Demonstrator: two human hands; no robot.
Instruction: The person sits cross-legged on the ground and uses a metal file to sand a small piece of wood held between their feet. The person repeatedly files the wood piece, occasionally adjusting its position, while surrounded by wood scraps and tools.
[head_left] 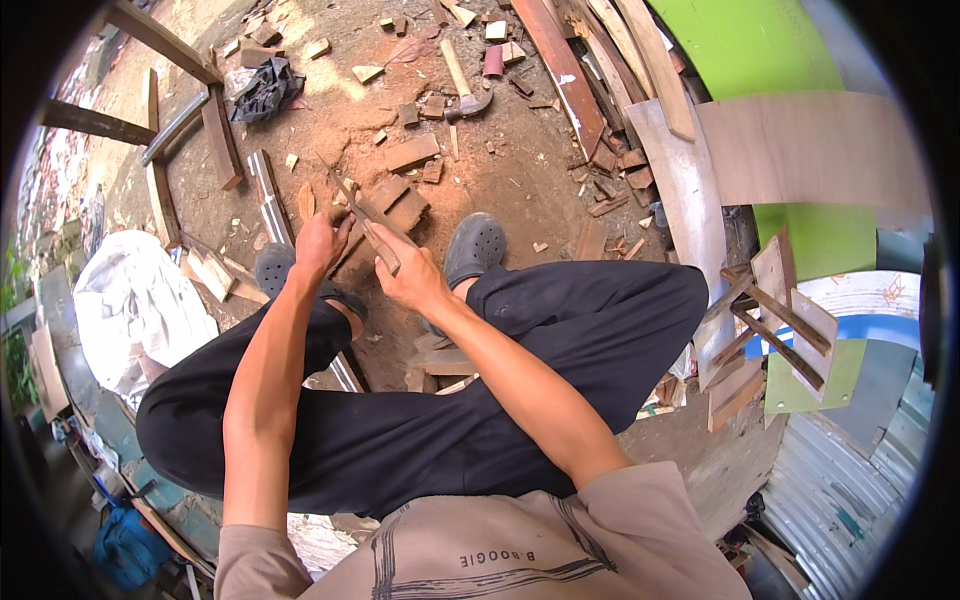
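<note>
I count from my remote seat:
- hammer (463,88): one, on the dirt.
- grey clogs: two, left clog (273,268) and right clog (475,245).
- hands: two, left hand (320,243) and right hand (412,275), both closed on one thin wooden strip (372,215).
- black crumpled cloth (266,88): one.
- white sack (130,300): one.
- green panel (750,45): one.
- wood offcuts: too many to count.

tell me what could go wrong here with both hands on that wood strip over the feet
The left hand and right hand grip the thin wood strip close together, so a slip or snap could likely drive splinters into bare skin. The ground around the dark shoes is littered with offcuts and a hammer, so stepping off could mean a trip.
</note>
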